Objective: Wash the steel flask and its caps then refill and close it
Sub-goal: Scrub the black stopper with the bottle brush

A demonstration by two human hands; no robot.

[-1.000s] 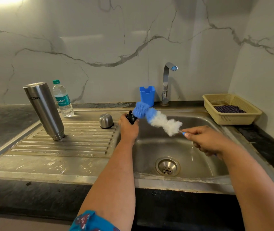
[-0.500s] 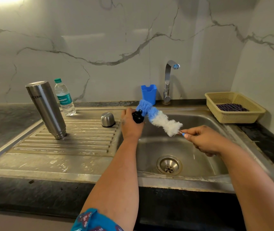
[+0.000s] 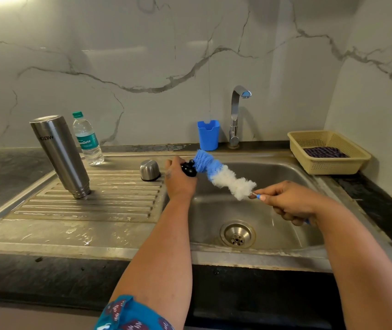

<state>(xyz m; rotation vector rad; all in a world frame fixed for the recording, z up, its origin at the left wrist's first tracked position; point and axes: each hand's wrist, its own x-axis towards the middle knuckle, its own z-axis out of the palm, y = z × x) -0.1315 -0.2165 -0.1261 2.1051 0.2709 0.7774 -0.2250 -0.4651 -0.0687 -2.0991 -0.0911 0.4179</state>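
The steel flask (image 3: 60, 156) stands upside down on the ribbed drainboard (image 3: 94, 206), leaning left. A steel outer cap (image 3: 150, 170) sits on the drainboard near the basin. My left hand (image 3: 178, 181) grips a small black inner cap (image 3: 188, 169) over the basin's left edge. My right hand (image 3: 287, 202) holds the handle of a blue and white bottle brush (image 3: 223, 176), whose blue tip touches the black cap.
A plastic water bottle (image 3: 87, 139) stands behind the flask. A blue holder (image 3: 208, 135) and the tap (image 3: 236, 115) are at the back of the sink basin (image 3: 273, 177). A beige basket (image 3: 326, 160) with a dark cloth sits on the right counter.
The brush tip has slid slightly against the black cap as both hands shifted a little; the flask and steel cap have not moved.
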